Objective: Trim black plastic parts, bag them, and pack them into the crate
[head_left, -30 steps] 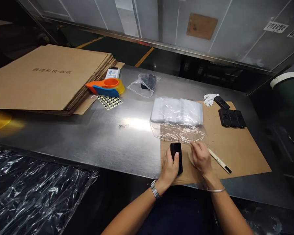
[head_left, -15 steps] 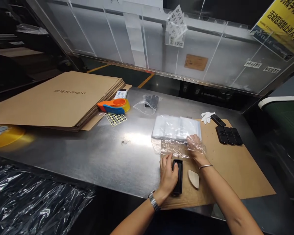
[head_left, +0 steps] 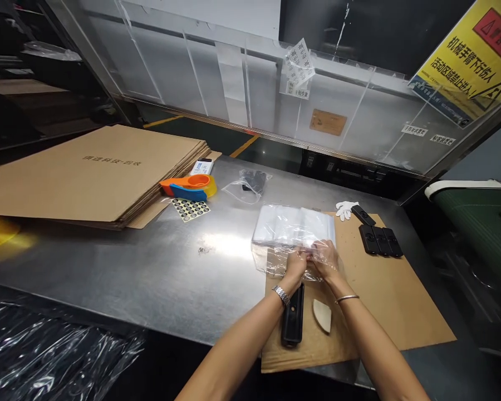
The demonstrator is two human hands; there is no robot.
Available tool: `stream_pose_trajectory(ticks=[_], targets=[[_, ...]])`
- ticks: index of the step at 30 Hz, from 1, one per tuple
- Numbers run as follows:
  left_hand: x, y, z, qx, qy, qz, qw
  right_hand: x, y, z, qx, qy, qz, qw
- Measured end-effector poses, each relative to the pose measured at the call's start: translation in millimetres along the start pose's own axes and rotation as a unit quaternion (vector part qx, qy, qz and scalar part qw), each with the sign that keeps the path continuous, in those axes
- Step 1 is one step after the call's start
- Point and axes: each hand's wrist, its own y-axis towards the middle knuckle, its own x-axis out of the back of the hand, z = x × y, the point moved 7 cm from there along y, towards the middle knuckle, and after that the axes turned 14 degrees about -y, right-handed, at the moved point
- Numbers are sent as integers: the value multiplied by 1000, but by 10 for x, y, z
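Steel bench, cardboard mat (head_left: pixel 384 301): both hands, left hand (head_left: pixel 295 266) and right hand (head_left: pixel 324 260), pinch a clear plastic bag (head_left: pixel 290 259) at the mat's far edge, apparently parting it, black case (head_left: pixel 293 322) lying near.

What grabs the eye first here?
Both hands, left hand and right hand, meet on a crinkled clear plastic bag at the near edge of a stack of bags, over a brown cardboard mat. A black device lies just below the left wrist. Far left sits a big pile of flat cartons, with an orange-and-blue tape dispenser beside it.
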Motion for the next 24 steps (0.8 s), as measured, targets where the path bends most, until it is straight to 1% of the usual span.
stream_pose_trajectory(ticks=[5, 8, 14, 17, 22, 24], targets=[[15, -6, 3, -23, -20, 13, 999, -65, -22, 23, 13, 14, -17, 1000], [34, 4, 22, -25, -27, 4, 999, -76, -52, 13, 13, 24, -31, 999], [37, 24, 76, -14, -37, -12, 999, -21, -127, -35, -23, 53, -58, 997], [0, 44, 85, -10, -43, 1, 999, -24, -125, -18, -19, 64, -60, 996], [-71, 56, 86, 2, -60, 44, 997, -14, -93, -11, -9, 66, -62, 996], [-70, 56, 91, 11, -64, 48, 997, 12, -87, 1, -3, 67, -61, 996]])
